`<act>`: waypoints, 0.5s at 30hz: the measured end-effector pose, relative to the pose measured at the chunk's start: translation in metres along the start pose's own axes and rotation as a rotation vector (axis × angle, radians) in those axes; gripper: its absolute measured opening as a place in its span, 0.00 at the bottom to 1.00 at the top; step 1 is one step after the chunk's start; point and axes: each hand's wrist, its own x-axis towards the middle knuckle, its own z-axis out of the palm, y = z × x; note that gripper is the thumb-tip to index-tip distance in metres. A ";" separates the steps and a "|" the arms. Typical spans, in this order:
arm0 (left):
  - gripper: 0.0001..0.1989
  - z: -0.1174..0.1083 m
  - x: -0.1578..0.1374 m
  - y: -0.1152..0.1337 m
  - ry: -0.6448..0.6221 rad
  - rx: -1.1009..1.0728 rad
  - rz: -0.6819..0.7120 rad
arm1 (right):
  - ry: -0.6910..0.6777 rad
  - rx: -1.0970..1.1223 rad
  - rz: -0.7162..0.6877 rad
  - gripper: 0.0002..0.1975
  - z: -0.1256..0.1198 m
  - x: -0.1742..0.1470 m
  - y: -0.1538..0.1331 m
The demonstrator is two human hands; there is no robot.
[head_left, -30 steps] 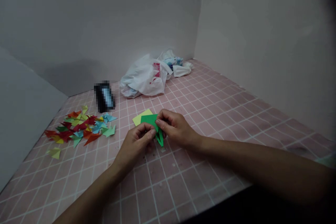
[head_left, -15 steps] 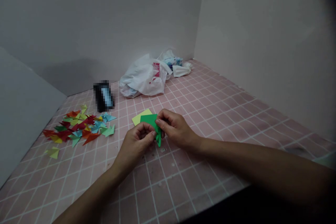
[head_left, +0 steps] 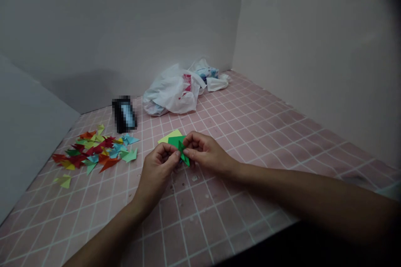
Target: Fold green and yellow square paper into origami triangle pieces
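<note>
Between my two hands is a small folded green paper (head_left: 184, 158), narrow and pointed toward me. My left hand (head_left: 161, 162) pinches its left side between thumb and forefinger. The fingers of my right hand (head_left: 202, 150) are closed on its right side, and they cover part of it. Just behind the hands lies a flat green paper sheet (head_left: 174, 142), partly hidden by the fingers. Under it, a yellow paper sheet (head_left: 166, 136) sticks out at the back left.
Left of my hands spreads a pile of folded paper pieces (head_left: 94, 150) in several colours. A pixelated dark object (head_left: 124, 114) stands behind it. White plastic bags (head_left: 172, 91) rest at the back wall. The pink checked tabletop (head_left: 200, 217) meets walls behind and at the sides.
The folded green paper has turned in my fingers and its tip has risen a little. My left hand has shifted slightly left and up; the right hand's grip has moved slightly left.
</note>
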 end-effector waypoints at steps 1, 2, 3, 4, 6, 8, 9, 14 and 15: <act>0.08 0.000 0.000 0.000 0.000 -0.003 -0.005 | 0.006 0.001 0.002 0.05 0.000 0.000 -0.001; 0.08 0.001 0.000 0.000 0.003 -0.007 -0.008 | 0.008 0.002 0.002 0.04 0.000 0.000 -0.001; 0.08 0.001 0.000 0.000 0.006 -0.011 -0.010 | 0.007 0.004 0.002 0.04 0.000 0.000 -0.002; 0.08 0.001 0.000 0.001 0.007 -0.014 -0.012 | 0.003 0.006 -0.001 0.04 0.000 -0.001 -0.002; 0.08 0.001 0.000 0.001 0.001 -0.005 -0.012 | -0.005 -0.013 -0.011 0.03 0.000 -0.001 -0.002; 0.07 0.000 0.001 0.002 -0.010 0.024 -0.002 | 0.000 -0.078 -0.046 0.04 -0.001 -0.002 -0.002; 0.07 -0.001 0.001 0.001 -0.018 0.046 0.008 | 0.002 -0.117 -0.069 0.04 -0.001 -0.002 -0.002; 0.06 -0.003 0.001 -0.001 -0.001 0.128 0.061 | -0.008 -0.193 -0.077 0.05 -0.001 -0.004 -0.004; 0.06 -0.003 0.001 -0.001 0.014 0.130 0.068 | 0.000 -0.187 -0.069 0.05 -0.001 -0.004 -0.004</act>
